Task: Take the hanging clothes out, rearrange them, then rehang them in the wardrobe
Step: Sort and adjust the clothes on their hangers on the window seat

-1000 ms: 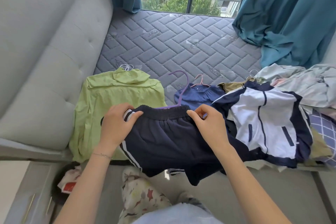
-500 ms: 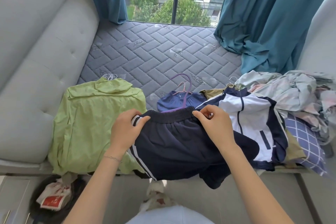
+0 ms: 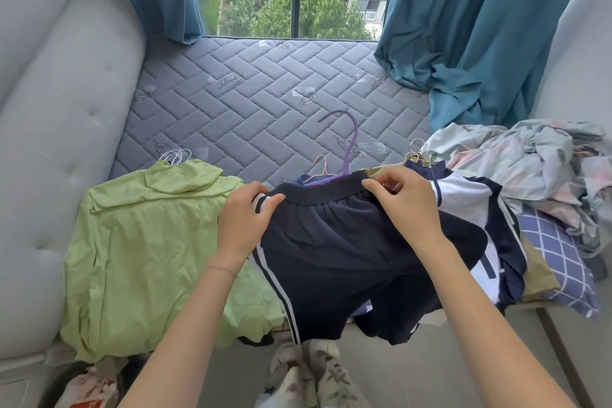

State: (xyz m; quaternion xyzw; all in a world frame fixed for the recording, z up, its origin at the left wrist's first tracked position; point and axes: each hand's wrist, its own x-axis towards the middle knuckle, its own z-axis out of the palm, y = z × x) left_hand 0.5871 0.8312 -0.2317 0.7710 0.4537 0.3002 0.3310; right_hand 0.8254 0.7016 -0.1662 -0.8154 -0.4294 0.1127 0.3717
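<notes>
your left hand (image 3: 243,222) and right hand (image 3: 405,205) pinch the navy shorts (image 3: 344,248) waistband ends (running left-right); purple hanger (image 3: 347,146) hook points away.

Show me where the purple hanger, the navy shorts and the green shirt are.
purple hanger (image 3: 350,156), head view, on the stem of its hook.
navy shorts (image 3: 344,242), head view, on the front panel below the waistband.
green shirt (image 3: 149,242), head view, on the middle of its body.
</notes>
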